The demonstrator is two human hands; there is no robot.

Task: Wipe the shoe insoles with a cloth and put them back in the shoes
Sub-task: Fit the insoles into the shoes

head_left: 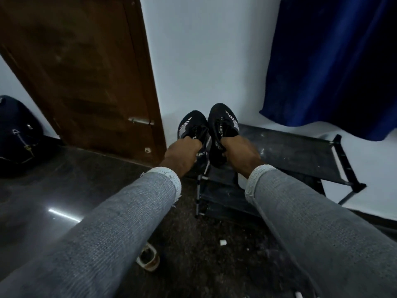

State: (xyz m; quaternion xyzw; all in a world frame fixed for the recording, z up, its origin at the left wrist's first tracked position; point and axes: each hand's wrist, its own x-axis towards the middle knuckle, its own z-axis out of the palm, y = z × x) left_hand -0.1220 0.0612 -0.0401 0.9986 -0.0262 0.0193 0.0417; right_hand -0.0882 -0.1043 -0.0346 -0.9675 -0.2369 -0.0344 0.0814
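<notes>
Closest to the camera, two forearms in grey knitted sleeves [120,214] reach forward, the cuffs turned back in a paler, rough-edged band at the wrists. Below them on the dark speckled floor [53,190] lie a small white scrap [222,242] and, under the left sleeve, a worn light-coloured sandal [148,257], partly hidden. Past the cuffs, the left hand [181,150] grips the left shoe [191,130] at its opening, fingers curled over the collar and into the mouth; the right hand [241,152] grips the right shoe [222,130] the same way, fingers hooked inside the heel end. Both black shoes carry white lettering and stripes, are held side by side, just touching or nearly so, with toes pointing up and away, above the near left corner of a low black shoe rack [300,155]. Whether insoles sit inside the shoes cannot be told, since the hands and the dim light cover the openings. The rack has a dusty fabric top shelf and thin metal posts, and stands against a white wall [210,61]. To the left stands a brown wooden door [86,72] with a metal bolt [140,121] low on its edge, and a dark bag [17,134] lies on the floor at the far left. A deep blue curtain [335,61] hangs at the upper right.
</notes>
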